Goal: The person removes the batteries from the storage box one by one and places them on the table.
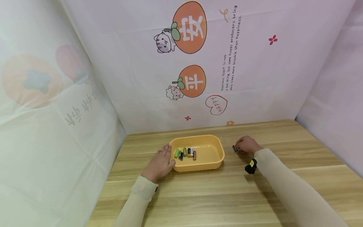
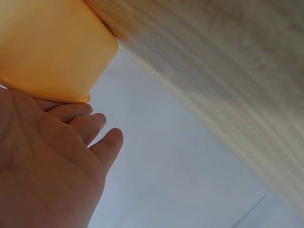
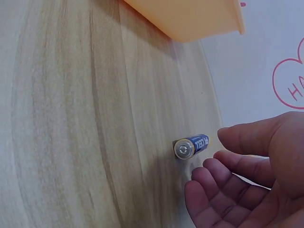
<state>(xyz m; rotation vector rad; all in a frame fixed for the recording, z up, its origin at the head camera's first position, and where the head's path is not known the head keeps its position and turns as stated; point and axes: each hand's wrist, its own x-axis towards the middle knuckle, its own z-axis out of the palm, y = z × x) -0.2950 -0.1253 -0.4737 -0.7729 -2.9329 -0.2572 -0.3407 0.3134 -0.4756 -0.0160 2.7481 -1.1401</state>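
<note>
My left hand (image 1: 160, 164) rests with its fingers extended against the left end of a yellow plastic basin (image 1: 198, 168). In the left wrist view the fingers (image 2: 88, 126) lie along the basin's rim. Several small batteries lie in the left half of the basin, among them a green one (image 1: 177, 153) and a reddish-brown one (image 1: 194, 155). To the basin's right, a blue battery (image 3: 192, 146) with a gold band lies on the tabletop. My right hand (image 1: 248, 145) is beside it, thumb and fingertips loosely curved, a small gap between them and the battery.
The wood-grain table (image 1: 198, 198) ends at a white printed cloth (image 1: 147, 104) behind, with more cloth hanging at both sides. A black strap device (image 1: 251, 167) with a yellow patch sits at my right wrist.
</note>
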